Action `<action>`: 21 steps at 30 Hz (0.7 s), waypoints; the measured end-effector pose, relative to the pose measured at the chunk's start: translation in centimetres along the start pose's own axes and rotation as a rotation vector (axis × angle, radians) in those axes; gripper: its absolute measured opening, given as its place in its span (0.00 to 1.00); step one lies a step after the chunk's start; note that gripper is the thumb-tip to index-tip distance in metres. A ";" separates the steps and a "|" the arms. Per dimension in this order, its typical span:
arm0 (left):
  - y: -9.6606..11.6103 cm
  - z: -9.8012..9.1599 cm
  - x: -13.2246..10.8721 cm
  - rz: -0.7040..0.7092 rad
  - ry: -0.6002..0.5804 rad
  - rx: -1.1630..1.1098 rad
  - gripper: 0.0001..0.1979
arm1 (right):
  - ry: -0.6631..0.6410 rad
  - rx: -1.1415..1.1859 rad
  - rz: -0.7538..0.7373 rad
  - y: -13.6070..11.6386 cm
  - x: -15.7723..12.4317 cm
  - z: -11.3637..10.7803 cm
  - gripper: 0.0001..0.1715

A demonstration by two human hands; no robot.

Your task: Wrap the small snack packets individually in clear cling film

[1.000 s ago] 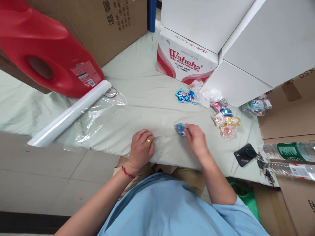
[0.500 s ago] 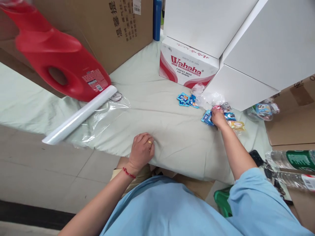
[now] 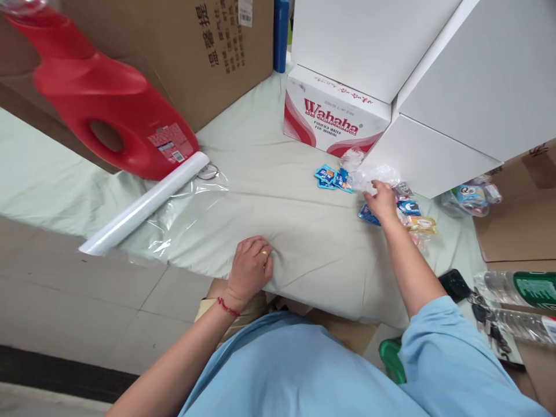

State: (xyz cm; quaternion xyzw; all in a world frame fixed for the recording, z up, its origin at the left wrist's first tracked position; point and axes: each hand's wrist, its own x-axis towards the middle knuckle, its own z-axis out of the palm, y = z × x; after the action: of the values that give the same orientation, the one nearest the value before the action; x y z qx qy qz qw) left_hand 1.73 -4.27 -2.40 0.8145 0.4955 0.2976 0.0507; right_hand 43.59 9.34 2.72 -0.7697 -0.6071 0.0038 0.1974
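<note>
My right hand (image 3: 382, 201) is over a cluster of small wrapped packets, with its fingers apart and nothing held. Beneath it lies a blue packet (image 3: 369, 214), partly covered by the hand. A blue-and-white packet (image 3: 409, 208), a yellow packet (image 3: 422, 225) and a dark packet (image 3: 403, 190) lie to its right. A crumpled clear plastic bag (image 3: 376, 175) sits just beyond the fingers. Several blue sachets (image 3: 325, 176) are piled to the left of that bag. My left hand (image 3: 251, 263), wearing a ring, rests curled on the pale green cloth near the front edge, nothing visible in it.
Left stands a big red jug (image 3: 125, 121) beside a roll of clear film (image 3: 145, 205). A Wahaha carton (image 3: 336, 119) and white boxes (image 3: 460, 75) line the back. On the right are a clear tub of packets (image 3: 471, 198), plastic bottles (image 3: 516, 285) and keys (image 3: 480, 313).
My right hand has let go of a small red packet and shifted slightly up and left, its fingers opening. A reddish packet now shows beside the right forearm. My left hand stays put.
</note>
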 end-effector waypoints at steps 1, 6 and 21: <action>0.0 0.0 0.0 -0.001 0.000 0.002 0.10 | -0.030 0.005 0.009 -0.6 0.2 0.3 0.28; 0.0 0.0 0.3 -0.011 0.009 -0.040 0.10 | 0.095 0.239 0.040 -4.7 -2.6 0.4 0.16; 3.6 1.2 5.6 -0.179 -0.028 -0.566 0.28 | -0.524 1.378 0.159 -12.4 -14.9 3.1 0.20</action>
State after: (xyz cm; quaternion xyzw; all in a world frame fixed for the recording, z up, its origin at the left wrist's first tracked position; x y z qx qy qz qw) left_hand 7.01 -1.12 0.40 0.7251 0.4618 0.4072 0.3086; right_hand 27.38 -1.35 0.15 -0.4869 -0.4367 0.5817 0.4836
